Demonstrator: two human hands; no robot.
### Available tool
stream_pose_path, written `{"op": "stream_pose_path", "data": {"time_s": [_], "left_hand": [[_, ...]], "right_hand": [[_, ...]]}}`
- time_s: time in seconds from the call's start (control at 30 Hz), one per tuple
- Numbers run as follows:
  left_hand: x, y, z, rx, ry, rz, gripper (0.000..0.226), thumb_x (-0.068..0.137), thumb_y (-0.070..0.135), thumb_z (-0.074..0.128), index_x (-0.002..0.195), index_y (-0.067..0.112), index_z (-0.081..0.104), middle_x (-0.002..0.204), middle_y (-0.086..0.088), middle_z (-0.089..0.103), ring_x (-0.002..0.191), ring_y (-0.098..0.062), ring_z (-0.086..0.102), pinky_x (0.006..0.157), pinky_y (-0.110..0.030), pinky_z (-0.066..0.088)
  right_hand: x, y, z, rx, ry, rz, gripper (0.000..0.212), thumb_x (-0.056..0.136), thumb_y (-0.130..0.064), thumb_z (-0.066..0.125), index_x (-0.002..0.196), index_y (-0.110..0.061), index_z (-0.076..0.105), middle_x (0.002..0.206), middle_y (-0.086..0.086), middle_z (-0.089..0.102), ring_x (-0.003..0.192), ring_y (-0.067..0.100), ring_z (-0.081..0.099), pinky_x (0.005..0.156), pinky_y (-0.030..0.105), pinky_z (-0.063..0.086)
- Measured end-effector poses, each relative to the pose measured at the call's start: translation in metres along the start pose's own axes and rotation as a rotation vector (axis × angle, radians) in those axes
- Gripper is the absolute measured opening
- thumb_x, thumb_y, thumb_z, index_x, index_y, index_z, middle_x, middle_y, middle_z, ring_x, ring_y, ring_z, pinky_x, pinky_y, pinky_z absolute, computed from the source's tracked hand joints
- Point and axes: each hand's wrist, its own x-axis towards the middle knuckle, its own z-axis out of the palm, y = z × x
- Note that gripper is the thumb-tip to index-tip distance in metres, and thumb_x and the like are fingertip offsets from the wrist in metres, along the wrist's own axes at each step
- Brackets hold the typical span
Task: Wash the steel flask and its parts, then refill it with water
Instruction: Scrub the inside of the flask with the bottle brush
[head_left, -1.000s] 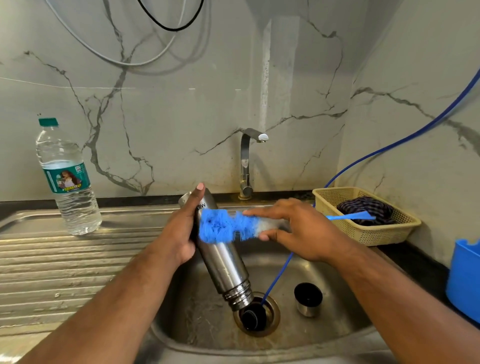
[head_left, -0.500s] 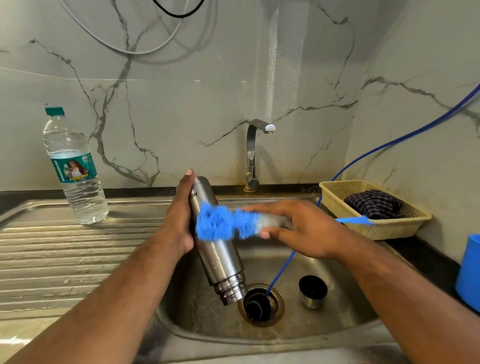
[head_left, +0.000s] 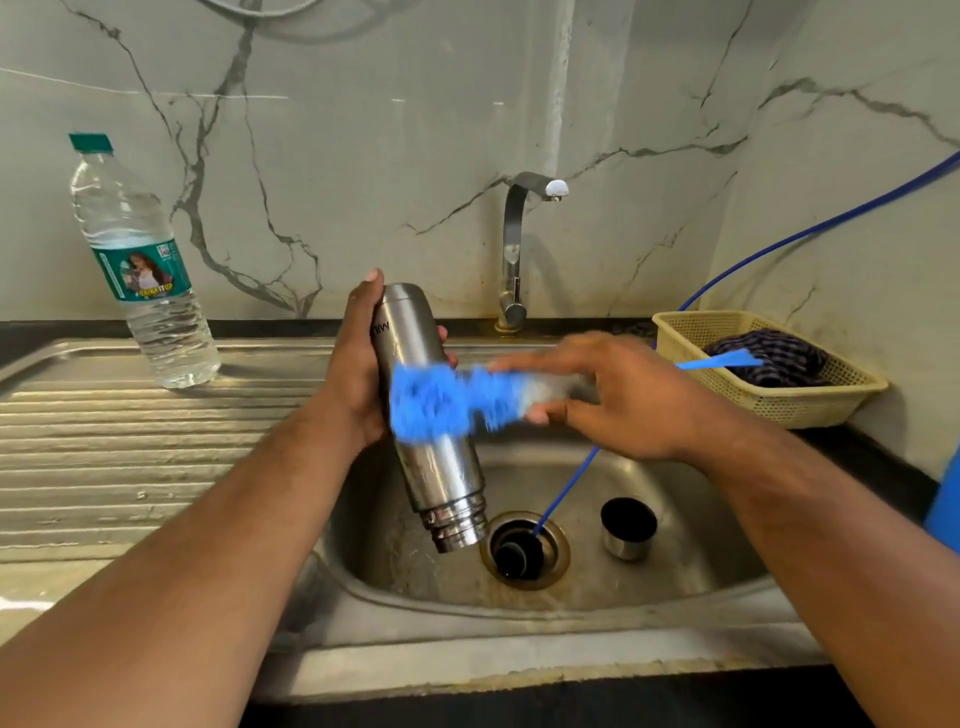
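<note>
I held the steel flask (head_left: 427, 410) above the sink (head_left: 675, 587) in my left hand (head_left: 358, 374), fingers wrapped round its upper body. It hung mouth-down, its long axis tilted so the threaded neck pointed toward the drain (head_left: 523, 556) and the base rose up and away from me. My right hand (head_left: 618, 400) gripped the blue brush (head_left: 447, 402) by its handle, fingers partly spread and blurred. The brush lay crosswise on the flask's middle, bristles touching the steel. I judged the next stroke should run along the flask's length, toward the neck. The steel cup (head_left: 628, 527) sat in the basin, right of the drain.
</note>
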Motion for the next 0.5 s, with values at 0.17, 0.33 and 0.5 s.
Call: {"op": "stream_pose_path", "data": {"time_s": [0.17,0.33,0.5], "left_hand": [[0.0012,-0.0001,-0.0008,0.024,-0.011,0.025,0.070,0.084,0.076,0.055,0.121,0.016,0.061,0.098,-0.010,0.072,0.079,-0.027,0.072,0.073,-0.039,0.059],[0.0044,-0.0024,-0.0015,-0.033,0.015,-0.019,0.069,0.082,0.077,0.055,0.113,0.017,0.064,0.088,-0.008,0.074,0.074,-0.025,0.074,0.069,-0.039,0.060],[0.0046,-0.0016,0.0001,0.017,0.005,0.021,0.068,0.084,0.076,0.055,0.114,0.016,0.064,0.097,-0.010,0.073,0.079,-0.027,0.073,0.074,-0.040,0.059]], "right_hand": [[-0.0017,-0.0061,0.0002,-0.001,-0.136,-0.073,0.054,0.085,-0.040,0.074,0.135,-0.054,0.058,0.084,-0.027,0.053,0.084,-0.003,0.050,0.081,0.028,0.044],[0.0019,-0.0043,-0.0029,-0.045,-0.001,0.015,0.056,0.086,-0.049,0.064,0.141,-0.053,0.054,0.105,-0.018,0.066,0.097,0.009,0.058,0.090,0.038,0.049],[-0.0015,0.0014,-0.0013,0.012,-0.118,0.008,0.056,0.088,-0.036,0.077,0.136,-0.057,0.056,0.097,-0.036,0.063,0.091,-0.006,0.057,0.083,0.029,0.046]]}}
